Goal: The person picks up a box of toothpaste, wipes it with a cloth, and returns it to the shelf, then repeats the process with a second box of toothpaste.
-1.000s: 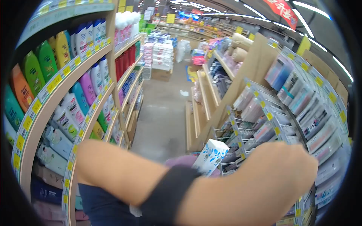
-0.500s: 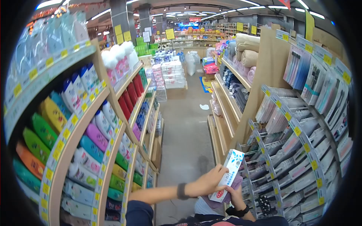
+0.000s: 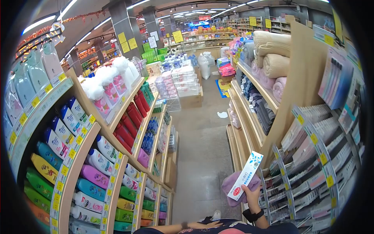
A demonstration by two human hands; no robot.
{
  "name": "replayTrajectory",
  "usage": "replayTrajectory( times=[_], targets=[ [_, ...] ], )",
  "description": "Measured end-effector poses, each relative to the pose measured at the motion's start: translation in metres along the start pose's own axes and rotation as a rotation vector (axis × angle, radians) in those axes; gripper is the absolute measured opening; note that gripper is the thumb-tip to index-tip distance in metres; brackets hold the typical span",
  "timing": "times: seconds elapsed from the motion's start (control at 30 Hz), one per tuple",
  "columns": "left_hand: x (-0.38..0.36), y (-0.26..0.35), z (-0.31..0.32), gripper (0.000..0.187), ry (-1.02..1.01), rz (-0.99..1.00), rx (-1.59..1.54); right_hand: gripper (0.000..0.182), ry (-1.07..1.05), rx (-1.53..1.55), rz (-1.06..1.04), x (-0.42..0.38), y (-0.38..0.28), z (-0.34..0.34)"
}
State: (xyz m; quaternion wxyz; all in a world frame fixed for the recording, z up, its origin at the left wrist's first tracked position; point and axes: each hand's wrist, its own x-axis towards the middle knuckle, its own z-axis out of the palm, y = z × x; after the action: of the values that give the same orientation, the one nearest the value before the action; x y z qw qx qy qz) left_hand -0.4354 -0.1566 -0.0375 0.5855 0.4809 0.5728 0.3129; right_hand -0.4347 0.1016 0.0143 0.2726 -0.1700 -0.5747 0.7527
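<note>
My right hand (image 3: 253,196) is closed around a white and blue toothpaste box (image 3: 248,173), with the thumb across its lower part. The box tilts up to the right and bears Chinese lettering and a red oval mark. Behind it, in the same hand, is a folded purple cloth (image 3: 229,188) that looks like a towel. My left hand (image 3: 206,225) is low in front of my body at the bottom edge, fingers stretched out, holding nothing that I can see.
Shelves of shampoo bottles (image 3: 93,176) line the left side. Rolled towels (image 3: 276,65) lie on wooden shelves at the right, and racks of packaged small goods (image 3: 311,156) stand nearer. The aisle floor (image 3: 202,144) runs ahead to wrapped stacks (image 3: 183,84). A white scrap (image 3: 222,114) lies on the floor.
My left hand has let go of the toothpaste box and dropped toward my body. My right hand now holds box and cloth alone, slightly farther right. The view has shifted.
</note>
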Motion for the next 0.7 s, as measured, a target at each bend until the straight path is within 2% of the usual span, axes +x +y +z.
replayTrajectory(
  times=[0.1,0.13,0.37,0.43,0.57,0.6,0.63,0.67,0.7],
  targets=[
    [0.006,-0.004,-0.026,0.073,-0.152,-0.032,-0.047,0.048,-0.148,0.031,0.081,0.027,0.003,0.020],
    [0.010,-0.005,-0.036,0.073,-0.176,-0.030,-0.043,0.050,-0.116,0.015,0.068,0.033,0.014,0.026],
    [0.029,-0.018,-0.113,0.076,-0.235,0.020,-0.022,0.054,-0.237,0.034,0.245,0.077,0.022,0.078],
    [0.030,-0.026,-0.141,0.077,-0.246,0.030,-0.009,0.053,-0.242,-0.002,0.236,0.095,0.023,0.095],
    [0.028,-0.051,-0.206,0.080,-0.207,0.047,0.058,0.050,-0.246,0.010,0.202,0.143,0.050,0.130],
    [0.026,-0.059,-0.228,0.071,-0.186,0.115,0.063,0.050,-0.248,0.007,0.203,0.156,0.052,0.140],
    [0.022,-0.065,-0.247,0.074,-0.175,0.033,0.045,0.050,-0.252,0.005,0.196,0.169,0.051,0.152],
    [0.014,-0.057,-0.276,0.077,-0.163,-0.048,0.028,0.051,-0.255,0.003,0.188,0.183,0.049,0.163],
    [-0.008,-0.021,-0.309,0.084,-0.161,-0.034,-0.071,0.052,-0.255,-0.010,0.187,0.199,0.045,0.175]
  ],
)
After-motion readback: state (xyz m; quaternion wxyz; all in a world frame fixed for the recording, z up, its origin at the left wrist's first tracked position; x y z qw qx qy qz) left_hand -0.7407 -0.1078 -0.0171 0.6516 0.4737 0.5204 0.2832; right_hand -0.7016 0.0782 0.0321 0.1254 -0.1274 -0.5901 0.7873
